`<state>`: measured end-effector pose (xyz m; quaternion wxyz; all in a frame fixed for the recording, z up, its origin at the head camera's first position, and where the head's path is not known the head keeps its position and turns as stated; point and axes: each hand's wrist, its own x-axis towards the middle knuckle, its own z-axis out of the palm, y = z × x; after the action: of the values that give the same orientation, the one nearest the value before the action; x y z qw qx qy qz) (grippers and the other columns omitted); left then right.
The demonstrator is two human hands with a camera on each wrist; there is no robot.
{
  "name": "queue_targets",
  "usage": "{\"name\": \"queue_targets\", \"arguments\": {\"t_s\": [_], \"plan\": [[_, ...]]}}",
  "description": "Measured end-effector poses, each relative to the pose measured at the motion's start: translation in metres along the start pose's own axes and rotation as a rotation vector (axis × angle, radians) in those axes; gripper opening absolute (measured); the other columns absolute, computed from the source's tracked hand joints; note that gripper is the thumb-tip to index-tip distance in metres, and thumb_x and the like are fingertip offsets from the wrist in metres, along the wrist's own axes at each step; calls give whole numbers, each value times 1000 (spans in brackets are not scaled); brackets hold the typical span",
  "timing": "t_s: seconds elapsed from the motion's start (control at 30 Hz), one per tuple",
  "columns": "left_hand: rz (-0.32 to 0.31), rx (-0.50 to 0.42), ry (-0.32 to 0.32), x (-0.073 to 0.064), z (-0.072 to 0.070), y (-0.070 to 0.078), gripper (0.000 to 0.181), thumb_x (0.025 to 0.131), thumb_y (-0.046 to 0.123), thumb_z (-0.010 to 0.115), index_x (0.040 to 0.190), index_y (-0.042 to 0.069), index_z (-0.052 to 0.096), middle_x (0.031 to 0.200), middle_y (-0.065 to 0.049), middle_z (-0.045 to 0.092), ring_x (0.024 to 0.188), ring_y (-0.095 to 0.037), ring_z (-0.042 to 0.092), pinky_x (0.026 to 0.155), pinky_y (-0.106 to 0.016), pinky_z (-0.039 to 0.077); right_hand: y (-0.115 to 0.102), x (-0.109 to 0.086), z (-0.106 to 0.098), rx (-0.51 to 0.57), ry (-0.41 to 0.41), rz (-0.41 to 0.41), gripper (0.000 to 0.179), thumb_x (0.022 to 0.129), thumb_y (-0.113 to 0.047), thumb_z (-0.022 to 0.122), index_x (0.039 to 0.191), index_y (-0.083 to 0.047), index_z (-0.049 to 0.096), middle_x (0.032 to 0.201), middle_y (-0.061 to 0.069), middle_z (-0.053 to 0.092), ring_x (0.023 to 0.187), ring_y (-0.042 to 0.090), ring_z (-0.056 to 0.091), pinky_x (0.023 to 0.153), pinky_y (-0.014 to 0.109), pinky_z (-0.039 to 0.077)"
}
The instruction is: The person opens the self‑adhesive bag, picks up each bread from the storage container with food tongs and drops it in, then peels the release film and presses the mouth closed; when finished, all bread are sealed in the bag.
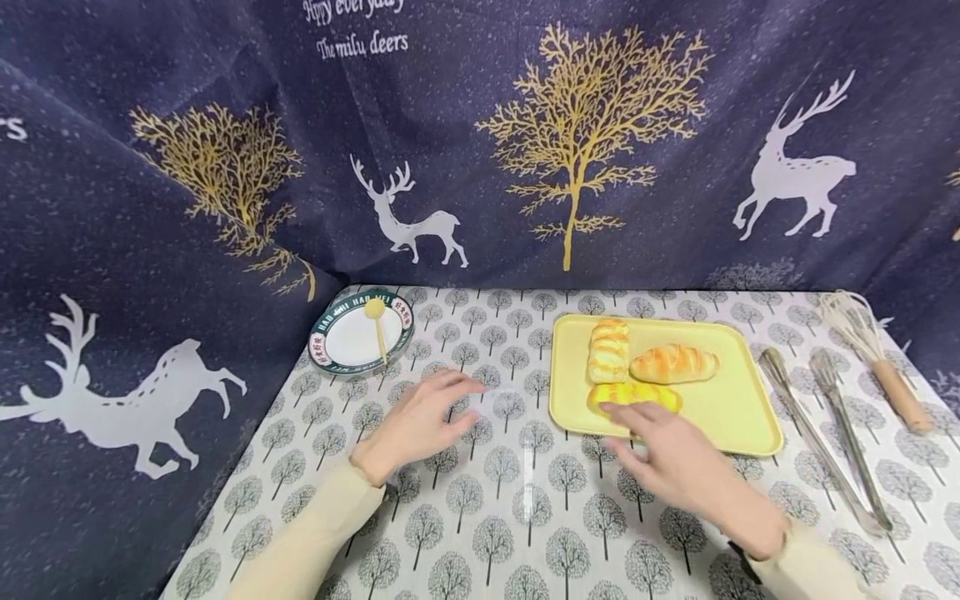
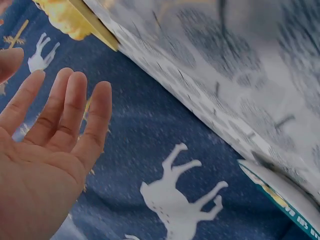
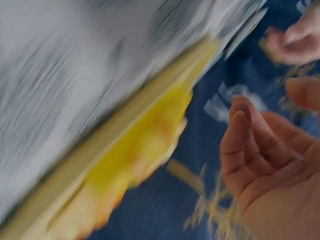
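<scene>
Head view: three bread rolls (image 1: 609,354) on tray (image 1: 738,425), none picked up yet; right hand (image 1: 678,458) by yellow roll (image 1: 633,394), left hand (image 1: 420,421) near plate (image 1: 348,343); both empty, fingers loose.

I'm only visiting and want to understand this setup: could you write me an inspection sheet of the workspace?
Surface: tree-printed tablecloth.
Work things: yellow tray bearing three bread pieces, a yellow loaf, a pale golden roll and a browner roll.
Clutter: plate with a spoon on it, far left; a whisk and what look like metal tongs, right of the tray.
Hands: left hand above the tablecloth, holding nothing; right hand near the yellow loaf, holding nothing.
Cables: nothing seen.
Surroundings: dark blue backdrop with white deer and golden trees.
</scene>
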<state>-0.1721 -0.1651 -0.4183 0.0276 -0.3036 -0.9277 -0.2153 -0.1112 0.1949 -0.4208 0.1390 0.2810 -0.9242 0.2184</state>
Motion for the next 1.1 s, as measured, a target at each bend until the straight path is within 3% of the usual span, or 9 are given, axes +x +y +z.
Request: {"name": "queue_targets", "arguments": {"t_s": [0.1,0.17,0.3,0.4,0.47,0.53,0.63,0.8,1.1], "plan": [[48,-9,-32,1,4,6,40,102,28,75,140,15,72,142,-7,72,127,-27,70,106,-47,63,-20,6,8,150,-155,72,53,100,-29,78,145,-3,66,81,-9,75,58,-2,55,56,22,54],[71,-23,-72,2,6,9,40,103,28,75,140,14,71,143,-7,72,130,-28,69,111,-49,60,-31,10,14,223,-254,111,57,101,-34,77,148,-6,64,67,-18,62,53,-7,44,51,18,44],[112,-8,-187,4,12,13,41,105,27,72,144,14,68,154,-9,65,147,-34,59,128,-60,44,-45,17,26,186,-380,93,61,100,-40,77,151,-11,63,59,-15,51,52,-4,41,52,20,41],[174,20,-259,4,19,13,39,105,14,68,144,17,69,161,-7,60,154,-33,51,131,-67,37,-52,19,33,96,-416,28,55,102,-41,75,148,-12,66,77,-5,71,58,-2,48,59,22,52],[233,35,-280,5,24,13,42,102,3,66,140,18,71,160,-4,62,154,-29,51,130,-68,37,-56,19,36,10,-410,-47,51,102,-42,74,145,-15,69,103,3,81,69,4,63,70,27,62],[280,53,-283,5,28,13,47,98,-5,65,137,21,73,156,1,65,152,-24,53,130,-64,40,-60,18,37,-98,-383,-140,47,103,-44,72,142,-18,71,132,5,78,91,13,76,85,36,68],[311,82,-284,6,32,14,52,93,-9,66,132,24,74,152,6,68,149,-19,54,129,-57,44,-63,16,39,-213,-349,-250,47,104,-45,70,143,-20,70,150,3,70,126,27,75,104,46,65],[319,168,-299,4,37,13,53,89,-7,70,128,30,76,152,8,68,147,-16,54,124,-49,47,-63,13,41,-273,-411,-311,61,105,-50,66,155,-16,60,162,2,59,149,27,61,124,48,51],[322,248,-350,5,35,16,55,83,-4,82,125,31,77,150,11,67,146,-14,51,126,-47,44,-60,10,44,-256,-461,-308,72,106,-61,57,161,-14,53,170,3,50,155,27,53,128,49,47]]}}
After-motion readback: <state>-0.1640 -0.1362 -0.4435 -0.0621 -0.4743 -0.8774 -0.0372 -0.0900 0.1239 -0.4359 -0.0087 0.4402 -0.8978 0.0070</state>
